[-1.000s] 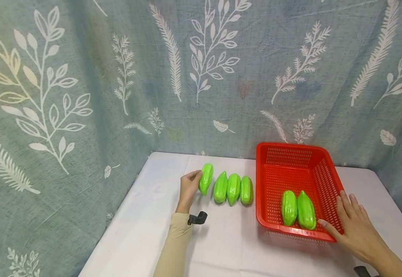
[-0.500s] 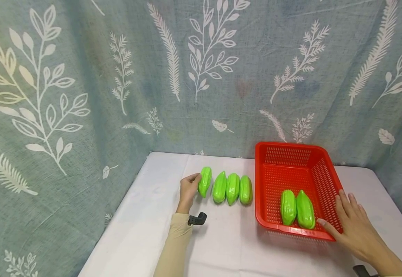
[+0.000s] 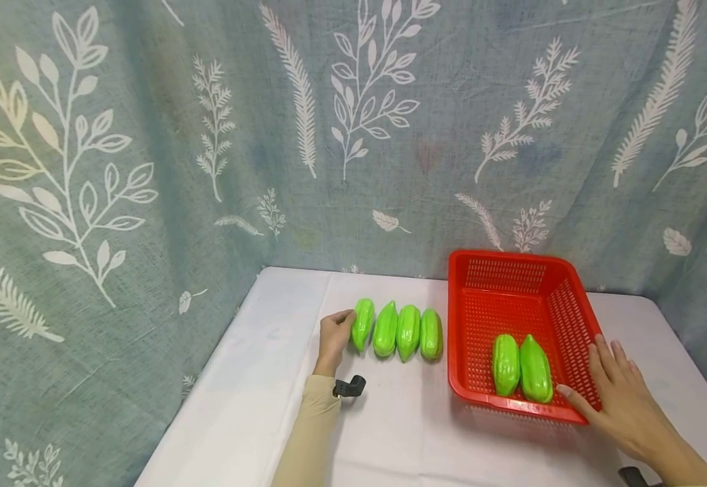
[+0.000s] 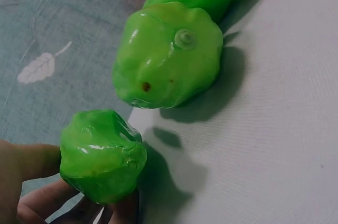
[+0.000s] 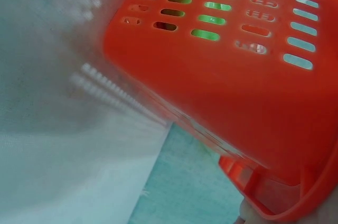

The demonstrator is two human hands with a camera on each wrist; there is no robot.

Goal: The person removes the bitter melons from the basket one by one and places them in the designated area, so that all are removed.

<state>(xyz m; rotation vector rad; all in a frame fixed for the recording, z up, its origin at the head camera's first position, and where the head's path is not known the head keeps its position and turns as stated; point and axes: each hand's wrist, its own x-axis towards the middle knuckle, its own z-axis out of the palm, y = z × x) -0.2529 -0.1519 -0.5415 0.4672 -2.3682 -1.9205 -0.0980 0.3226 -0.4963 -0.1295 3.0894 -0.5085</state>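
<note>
The right hand [image 3: 624,399], spread, is resting on one red basket [image 3: 457,331] — two green vegetables [image 3: 536,372] are lying inside. The left hand [image 3: 333,338] is pinching another vegetable [image 3: 362,323]; three more vegetables [image 3: 408,331] are lying beside it on the white worktop [image 3: 383,419]. A leaf-patterned curtain [image 3: 304,223] is hanging behind.

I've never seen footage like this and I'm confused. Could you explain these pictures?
No machine here: a person works with bare hands. The wide picture comes from a camera worn on the head, looking forward and down; the two close ones come from wrist cameras. On the white cloth, three ridged green pieces lie in a row. The left hand holds another green piece at the row's left end; the left wrist picture shows it end-on. The right hand rests against the rim of a red basket, in which two green pieces lie. The right wrist picture shows that basket's outside, with green visible through its slots.
</note>
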